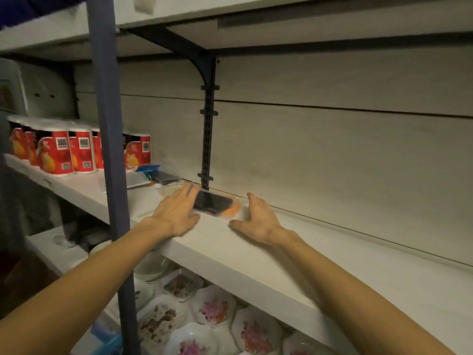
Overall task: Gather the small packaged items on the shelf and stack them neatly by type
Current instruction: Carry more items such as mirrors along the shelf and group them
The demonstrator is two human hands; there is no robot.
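A small clear packet with a dark insert and an orange edge (215, 204) lies flat on the white shelf (256, 254), close to the back wall. My left hand (176, 211) lies flat on the shelf with straight fingers touching the packet's left side. My right hand (256, 219) stands on its edge just right of the packet, fingers relaxed, holding nothing. More small packets lie further left: a pale one (170, 189) behind my left fingers and a dark one with a blue header (160, 174).
Red-labelled white rolls (66, 151) stand in a row at the shelf's left end. A dark blue upright post (110, 149) crosses in front of the shelf. Patterned white plates (212, 308) fill the shelf below. A black bracket rail (208, 139) runs up the back wall.
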